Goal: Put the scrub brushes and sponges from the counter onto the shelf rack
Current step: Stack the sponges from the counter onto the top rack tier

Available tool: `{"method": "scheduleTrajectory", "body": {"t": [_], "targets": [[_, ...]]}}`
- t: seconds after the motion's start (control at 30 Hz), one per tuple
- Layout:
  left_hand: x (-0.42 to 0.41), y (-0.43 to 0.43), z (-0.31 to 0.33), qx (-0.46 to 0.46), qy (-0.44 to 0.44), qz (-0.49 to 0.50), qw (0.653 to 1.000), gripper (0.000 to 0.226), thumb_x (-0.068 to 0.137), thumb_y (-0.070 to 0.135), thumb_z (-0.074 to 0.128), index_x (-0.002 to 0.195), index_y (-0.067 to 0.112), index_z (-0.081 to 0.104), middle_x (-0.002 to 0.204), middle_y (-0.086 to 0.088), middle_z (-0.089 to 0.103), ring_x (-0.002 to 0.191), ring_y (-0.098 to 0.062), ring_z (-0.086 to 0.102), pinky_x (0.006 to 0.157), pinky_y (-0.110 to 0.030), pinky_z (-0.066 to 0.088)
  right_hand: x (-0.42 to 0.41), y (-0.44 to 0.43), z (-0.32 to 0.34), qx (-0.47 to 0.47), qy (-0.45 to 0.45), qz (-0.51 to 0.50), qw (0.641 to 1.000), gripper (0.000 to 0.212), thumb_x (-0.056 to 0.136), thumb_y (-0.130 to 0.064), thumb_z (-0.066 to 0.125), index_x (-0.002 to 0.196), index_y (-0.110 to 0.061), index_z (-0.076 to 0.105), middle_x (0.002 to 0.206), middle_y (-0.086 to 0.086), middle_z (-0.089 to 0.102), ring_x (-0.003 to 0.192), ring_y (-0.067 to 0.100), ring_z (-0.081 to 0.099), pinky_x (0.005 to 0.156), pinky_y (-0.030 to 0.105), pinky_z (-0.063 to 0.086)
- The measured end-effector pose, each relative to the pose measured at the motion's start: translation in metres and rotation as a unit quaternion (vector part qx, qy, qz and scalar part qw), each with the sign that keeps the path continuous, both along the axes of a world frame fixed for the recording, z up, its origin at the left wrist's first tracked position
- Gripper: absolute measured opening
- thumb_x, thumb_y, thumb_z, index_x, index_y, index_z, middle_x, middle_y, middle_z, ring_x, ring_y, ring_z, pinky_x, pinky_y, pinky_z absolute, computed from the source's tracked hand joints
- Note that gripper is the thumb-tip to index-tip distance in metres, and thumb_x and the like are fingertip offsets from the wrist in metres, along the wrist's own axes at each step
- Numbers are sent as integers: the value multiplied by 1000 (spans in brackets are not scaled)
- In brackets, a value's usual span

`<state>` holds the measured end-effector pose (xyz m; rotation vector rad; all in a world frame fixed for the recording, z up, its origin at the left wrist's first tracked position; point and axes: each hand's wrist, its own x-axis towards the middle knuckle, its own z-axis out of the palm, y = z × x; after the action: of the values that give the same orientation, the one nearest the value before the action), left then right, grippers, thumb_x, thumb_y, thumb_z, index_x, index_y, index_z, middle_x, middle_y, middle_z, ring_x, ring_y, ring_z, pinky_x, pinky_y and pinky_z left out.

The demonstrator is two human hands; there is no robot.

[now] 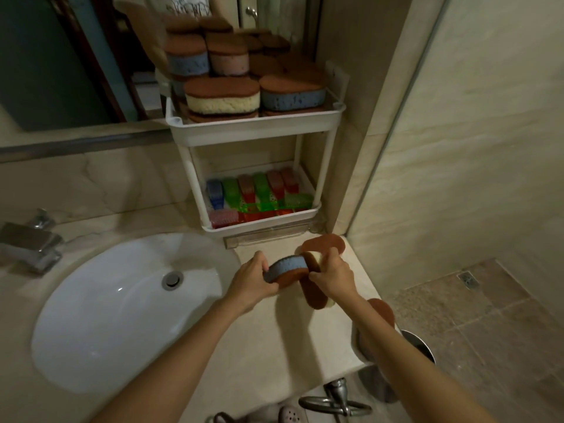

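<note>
So the biggest thing here is the beige marble counter [268, 346], with a white oval sink [100, 315] sunk into its left half and a chrome faucet [29, 242] at the far left edge. In the back corner, against the wall, stands a white two-tier shelf rack [256, 129]. Its top tier is piled pretty high with sponges [222, 96], brown scouring pads on blue, pink and yellow foam, stacked in a few layers. The lower tier has the scrub brushes [259, 193], red, green and blue ones, lined up side by side with a couple more lying across the front. Both hands are out over the counter just in front of the rack, right of the sink. The left hand [251, 282] has its fingers curled around a blue sponge [287, 265], gripping it by the end with the foam side facing up. The right hand [332, 276] pinches a cream sponge [312, 293] that's tipped on edge, brown pad facing the left hand, and the two sponges touch each other. Two more are loose on the counter: a brown-topped sponge [328, 242] lying flat just behind the hands, near the rack's foot, and another sponge [383, 312] at the counter's right edge, partly hidden under the right forearm. Smallest bit, the metal drain plug [172, 279] sits in the sink.
</note>
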<state>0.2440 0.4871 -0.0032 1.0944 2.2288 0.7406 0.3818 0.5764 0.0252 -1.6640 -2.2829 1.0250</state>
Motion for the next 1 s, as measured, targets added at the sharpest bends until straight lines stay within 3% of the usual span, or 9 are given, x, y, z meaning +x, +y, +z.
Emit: {"method": "scheduleTrajectory", "body": {"t": [0.13, 0.33, 0.47, 0.6, 0.67, 0.77, 0.83, 0.93, 1.0], "targets": [[-10, 10, 46, 40, 39, -35, 998, 49, 75, 34, 70, 113, 21, 42, 93, 1, 56, 91, -24, 60, 75, -34, 48, -4, 13, 33, 46, 86, -40, 994, 32, 80, -18, 66, 100, -12, 43, 101, 13, 60, 101, 33, 60, 71, 28, 38], [-18, 30, 140, 214, 88, 0, 973, 34, 77, 30, 69, 104, 16, 53, 65, 10, 48, 66, -17, 52, 59, -27, 40, -14, 35, 118, 151, 225, -66, 960, 27, 80, -21, 67, 90, -16, 43, 87, 4, 55, 82, 24, 54, 71, 32, 42], [-25, 49, 197, 259, 66, -2, 964, 38, 82, 33, 64, 114, 17, 52, 89, 0, 60, 79, -18, 57, 58, -20, 39, -26, 49, 171, 182, 289, -74, 937, 26, 80, -19, 68, 95, -17, 47, 92, 2, 55, 88, 22, 55, 83, 41, 51], [-40, 68, 248, 267, 96, 8, 959, 40, 86, 37, 59, 117, 13, 53, 97, -6, 59, 96, -27, 57, 68, -31, 41, -43, 63, 217, 218, 322, -69, 919, 32, 81, -18, 68, 108, -10, 53, 97, 0, 53, 91, 18, 53, 84, 37, 49], [-47, 76, 268, 281, 100, 13, 954, 36, 87, 36, 58, 112, 12, 54, 94, -4, 57, 94, -25, 57, 66, -30, 40, -53, 70, 236, 244, 334, -61, 908, 34, 81, -19, 68, 110, -9, 53, 96, -1, 53, 90, 17, 53, 76, 30, 49], [-63, 92, 294, 266, 105, 42, 957, 50, 88, 38, 56, 128, 8, 49, 118, -10, 57, 111, -27, 53, 76, -29, 38, -73, 85, 260, 263, 352, -37, 897, 33, 83, -18, 67, 112, -9, 52, 97, 0, 54, 87, 14, 52, 62, 16, 43], [-80, 106, 309, 262, 83, 59, 960, 45, 87, 40, 55, 118, 7, 55, 111, -12, 60, 106, -29, 56, 71, -28, 37, -90, 98, 273, 254, 365, -27, 895, 32, 84, -17, 65, 112, -9, 52, 98, 0, 55, 87, 14, 54, 60, 14, 43], [-102, 120, 318, 251, 34, 93, 963, 36, 87, 36, 53, 60, 14, 45, 59, -5, 44, 59, -20, 49, 52, -29, 28, -112, 116, 277, 226, 355, -40, 906, 28, 87, -16, 62, 111, -6, 53, 100, 7, 59, 93, 22, 61, 72, 31, 56], [-122, 133, 321, 259, -36, 123, 957, 35, 90, 33, 50, 67, 9, 56, 62, -15, 48, 62, -24, 55, 52, -28, 29, -132, 136, 275, 182, 344, -48, 920, 28, 91, -15, 56, 116, -4, 51, 109, 13, 62, 98, 26, 63, 84, 39, 56]]}}
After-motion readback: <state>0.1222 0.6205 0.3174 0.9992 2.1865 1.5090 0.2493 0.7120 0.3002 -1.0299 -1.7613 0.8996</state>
